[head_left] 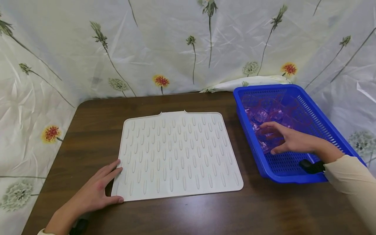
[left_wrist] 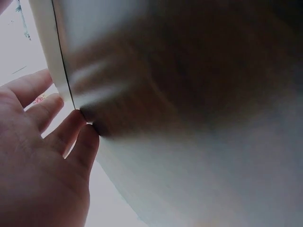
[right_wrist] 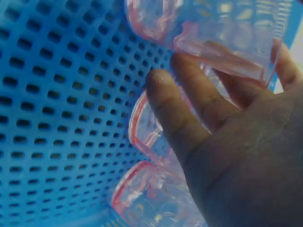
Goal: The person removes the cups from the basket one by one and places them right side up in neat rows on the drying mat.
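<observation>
A white drying mat (head_left: 176, 156) with raised oblong ridges lies flat on the dark wooden table. My left hand (head_left: 98, 191) rests at its left edge, fingers extended and thumb by the near-left corner. In the left wrist view, fingertips (left_wrist: 90, 124) meet the mat's rim (left_wrist: 57, 66). Over the blue basket (head_left: 261, 163) at the right, my right hand (head_left: 296, 140) reaches in with spread, slightly bent fingers. Clear pink-tinted cups lie inside. In the right wrist view, one cup (right_wrist: 213, 40) overlaps the fingers, and two more cups lie below, beside the basket's perforated wall (right_wrist: 61, 94).
The tall blue basket stands on the table (head_left: 205, 215) to the right of the mat. A floral sheet (head_left: 173, 42) hangs behind the table and along both sides, with a fold bunched at the back edge. Black wrist straps (head_left: 311, 166) sit on both wrists.
</observation>
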Tool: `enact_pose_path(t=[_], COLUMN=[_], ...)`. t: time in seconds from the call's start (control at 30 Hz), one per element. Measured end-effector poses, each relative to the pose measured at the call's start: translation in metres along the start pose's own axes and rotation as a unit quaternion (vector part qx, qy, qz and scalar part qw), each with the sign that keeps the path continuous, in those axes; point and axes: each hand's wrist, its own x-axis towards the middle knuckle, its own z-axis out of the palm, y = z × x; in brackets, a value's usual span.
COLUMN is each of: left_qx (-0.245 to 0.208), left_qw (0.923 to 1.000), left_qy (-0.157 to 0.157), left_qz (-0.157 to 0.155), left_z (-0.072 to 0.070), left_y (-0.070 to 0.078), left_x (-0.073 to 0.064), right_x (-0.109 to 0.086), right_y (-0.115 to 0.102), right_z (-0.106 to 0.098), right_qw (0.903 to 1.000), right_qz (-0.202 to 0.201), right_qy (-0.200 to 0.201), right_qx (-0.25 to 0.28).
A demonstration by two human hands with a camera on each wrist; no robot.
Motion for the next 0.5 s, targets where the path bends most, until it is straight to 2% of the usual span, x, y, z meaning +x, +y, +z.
enact_pose_path(t=[0.1,0.5], left_qx=[0.006,0.011], left_qw=[0.9998,0.9992], left_qy=[0.014,0.030], left_qz=[0.010,0.025], left_z=[0.0003,0.0021], left_y=[-0.0011,-0.0027], left_x=[-0.0011,-0.0006], right_x=[0.0003,-0.0004], right_y=[0.0000,0.0007], right_z=[-0.0009,-0.0006], right_qw=[1.0000,0.9996], right_qz=[0.001,0.006], right_qy=[-0.002,-0.013], right_qx=[0.008,0.024])
